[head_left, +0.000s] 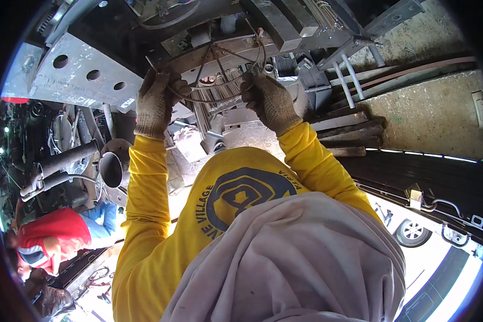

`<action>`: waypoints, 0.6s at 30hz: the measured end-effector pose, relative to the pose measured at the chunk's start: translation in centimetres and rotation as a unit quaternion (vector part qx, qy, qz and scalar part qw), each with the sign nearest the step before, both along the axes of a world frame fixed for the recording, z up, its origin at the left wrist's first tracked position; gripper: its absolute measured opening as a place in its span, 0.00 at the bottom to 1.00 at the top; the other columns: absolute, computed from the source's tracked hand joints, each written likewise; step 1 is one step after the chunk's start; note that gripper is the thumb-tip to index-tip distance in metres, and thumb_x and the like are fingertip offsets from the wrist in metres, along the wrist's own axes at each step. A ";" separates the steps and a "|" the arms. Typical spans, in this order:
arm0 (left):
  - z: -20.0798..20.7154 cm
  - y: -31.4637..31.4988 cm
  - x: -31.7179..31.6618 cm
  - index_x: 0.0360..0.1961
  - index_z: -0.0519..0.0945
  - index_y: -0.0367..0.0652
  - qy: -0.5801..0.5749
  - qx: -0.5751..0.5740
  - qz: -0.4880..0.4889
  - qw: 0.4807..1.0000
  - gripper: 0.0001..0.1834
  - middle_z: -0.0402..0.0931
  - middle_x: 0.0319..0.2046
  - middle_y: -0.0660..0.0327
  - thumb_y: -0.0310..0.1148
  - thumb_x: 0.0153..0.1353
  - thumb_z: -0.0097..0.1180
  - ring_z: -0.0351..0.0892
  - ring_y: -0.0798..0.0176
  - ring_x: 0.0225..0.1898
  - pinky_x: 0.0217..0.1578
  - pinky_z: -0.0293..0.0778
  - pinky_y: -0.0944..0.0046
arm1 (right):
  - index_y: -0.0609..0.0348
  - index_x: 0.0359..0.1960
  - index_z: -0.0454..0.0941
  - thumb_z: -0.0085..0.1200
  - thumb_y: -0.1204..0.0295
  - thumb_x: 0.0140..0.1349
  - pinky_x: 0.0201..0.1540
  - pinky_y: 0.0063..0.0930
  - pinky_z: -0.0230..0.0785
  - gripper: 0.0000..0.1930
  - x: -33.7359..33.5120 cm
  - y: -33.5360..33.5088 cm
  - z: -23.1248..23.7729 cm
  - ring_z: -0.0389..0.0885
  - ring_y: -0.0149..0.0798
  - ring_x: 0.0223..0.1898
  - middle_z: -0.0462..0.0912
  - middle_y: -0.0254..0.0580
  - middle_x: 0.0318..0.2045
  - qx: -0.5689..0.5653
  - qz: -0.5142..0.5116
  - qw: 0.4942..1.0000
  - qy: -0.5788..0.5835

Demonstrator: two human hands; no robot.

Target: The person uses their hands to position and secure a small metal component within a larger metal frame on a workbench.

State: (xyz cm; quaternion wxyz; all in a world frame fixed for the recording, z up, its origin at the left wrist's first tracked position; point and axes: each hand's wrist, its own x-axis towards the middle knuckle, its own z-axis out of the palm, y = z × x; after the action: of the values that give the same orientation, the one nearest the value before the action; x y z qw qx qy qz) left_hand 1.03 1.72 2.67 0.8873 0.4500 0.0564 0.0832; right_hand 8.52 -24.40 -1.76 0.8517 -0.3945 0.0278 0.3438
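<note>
One curved cable (214,101) is gripped by gloved left hand (156,99) and gloved right hand (272,101), fingers closed, near rusty beam (189,61). Open pipe (122,152) seen at left, inside too dark.

Part of the bent wire (212,102) out of sight (inside the gloved left hand (156,99))
</note>
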 end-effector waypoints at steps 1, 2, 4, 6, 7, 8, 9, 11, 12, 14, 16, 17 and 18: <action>0.1 -0.1 0.1 0.57 0.68 0.37 0.001 0.000 -0.001 1.000 0.17 0.72 0.35 0.58 0.30 0.70 0.48 0.75 0.64 0.32 0.36 0.76 0.62 | 0.59 0.43 0.80 0.49 0.61 0.68 0.31 0.22 0.74 0.14 0.0 0.0 0.2 0.82 0.32 0.29 0.83 0.39 0.31 -0.025 0.006 0.999 -0.020; 0.4 -0.3 0.1 0.57 0.68 0.37 0.030 0.017 0.033 0.999 0.17 0.72 0.34 0.58 0.30 0.70 0.48 0.74 0.64 0.31 0.36 0.76 0.62 | 0.59 0.43 0.80 0.49 0.61 0.68 0.31 0.22 0.74 0.14 -0.1 0.0 0.4 0.82 0.32 0.29 0.83 0.39 0.31 -0.025 0.005 0.999 -0.019; 1.0 -0.5 0.2 0.58 0.67 0.37 0.058 0.034 0.067 0.995 0.17 0.72 0.34 0.58 0.30 0.70 0.48 0.74 0.64 0.31 0.36 0.76 0.62 | 0.60 0.48 0.77 0.47 0.60 0.70 0.29 0.19 0.71 0.16 -0.4 0.2 1.2 0.79 0.31 0.29 0.81 0.38 0.34 -0.071 0.000 0.996 -0.044; 1.1 -0.3 0.4 0.57 0.68 0.37 0.059 0.039 0.069 0.995 0.17 0.72 0.34 0.58 0.30 0.70 0.48 0.74 0.64 0.32 0.36 0.76 0.62 | 0.61 0.47 0.78 0.46 0.60 0.71 0.29 0.20 0.72 0.17 -0.4 0.3 1.6 0.80 0.31 0.29 0.81 0.39 0.33 -0.084 -0.002 0.995 -0.050; 1.1 -0.1 0.5 0.57 0.68 0.37 0.059 0.039 0.068 0.995 0.17 0.72 0.34 0.58 0.30 0.70 0.48 0.74 0.64 0.32 0.36 0.76 0.62 | 0.62 0.47 0.78 0.45 0.59 0.71 0.30 0.21 0.74 0.18 -0.4 0.4 1.8 0.81 0.32 0.29 0.82 0.40 0.33 -0.097 -0.003 0.994 -0.057; 1.0 0.0 0.7 0.57 0.68 0.37 0.069 0.051 0.074 0.994 0.17 0.73 0.34 0.58 0.30 0.70 0.48 0.75 0.64 0.32 0.36 0.77 0.62 | 0.62 0.47 0.78 0.45 0.59 0.71 0.30 0.21 0.74 0.18 -0.3 0.4 1.9 0.81 0.32 0.29 0.82 0.40 0.33 -0.097 -0.004 0.994 -0.056; 0.9 0.3 0.8 0.57 0.69 0.37 0.079 0.062 0.081 0.992 0.17 0.73 0.34 0.58 0.30 0.70 0.47 0.75 0.64 0.32 0.36 0.77 0.63 | 0.62 0.46 0.79 0.46 0.59 0.70 0.32 0.23 0.75 0.18 -0.3 0.3 2.0 0.82 0.33 0.30 0.83 0.41 0.32 -0.112 0.005 0.992 -0.061; 0.3 0.7 1.0 0.57 0.69 0.37 0.065 0.045 0.071 0.994 0.16 0.73 0.33 0.58 0.30 0.70 0.47 0.75 0.64 0.32 0.36 0.77 0.63 | 0.62 0.45 0.80 0.47 0.60 0.68 0.35 0.26 0.77 0.18 -0.2 0.3 2.2 0.83 0.35 0.31 0.83 0.42 0.31 -0.126 0.013 0.990 -0.065; 0.2 0.9 1.1 0.57 0.69 0.37 0.052 0.027 0.060 0.996 0.16 0.74 0.32 0.58 0.31 0.70 0.47 0.76 0.64 0.33 0.37 0.77 0.63 | 0.62 0.46 0.79 0.44 0.61 0.70 0.33 0.24 0.76 0.17 -0.1 0.3 2.3 0.82 0.33 0.29 0.82 0.41 0.31 -0.137 0.022 0.987 -0.080; 0.1 1.0 1.1 0.57 0.69 0.37 0.050 0.027 0.054 0.997 0.16 0.74 0.32 0.59 0.31 0.70 0.46 0.76 0.64 0.33 0.36 0.77 0.63 | 0.62 0.47 0.78 0.42 0.61 0.72 0.31 0.22 0.75 0.17 -0.1 0.2 2.5 0.81 0.32 0.28 0.82 0.41 0.32 -0.149 0.030 0.984 -0.094; 0.0 1.0 1.0 0.57 0.69 0.38 0.047 0.027 0.049 0.997 0.16 0.74 0.32 0.59 0.31 0.70 0.46 0.76 0.64 0.33 0.36 0.77 0.63 | 0.62 0.46 0.78 0.40 0.64 0.73 0.31 0.21 0.75 0.17 0.0 0.0 2.5 0.81 0.31 0.29 0.81 0.41 0.31 -0.153 0.049 0.981 -0.106; -0.1 1.0 1.0 0.56 0.69 0.38 0.051 0.028 0.056 0.997 0.16 0.74 0.32 0.58 0.31 0.70 0.46 0.76 0.64 0.33 0.36 0.77 0.63 | 0.62 0.46 0.78 0.40 0.64 0.73 0.31 0.21 0.75 0.17 0.0 0.1 2.5 0.81 0.31 0.29 0.81 0.41 0.31 -0.153 0.049 0.981 -0.106; -0.1 1.0 0.9 0.56 0.70 0.38 0.054 0.029 0.063 0.996 0.15 0.75 0.32 0.58 0.31 0.70 0.46 0.76 0.64 0.33 0.36 0.77 0.63 | 0.62 0.46 0.78 0.39 0.64 0.73 0.31 0.21 0.75 0.17 0.0 0.1 2.5 0.81 0.31 0.29 0.81 0.40 0.31 -0.150 0.046 0.983 -0.100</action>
State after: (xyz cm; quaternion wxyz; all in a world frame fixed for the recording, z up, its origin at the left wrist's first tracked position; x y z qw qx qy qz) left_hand 1.96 2.70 2.58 0.8625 0.4751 0.1300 0.1158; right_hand 8.52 -24.31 0.78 0.7645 -0.5512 -0.0244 0.3335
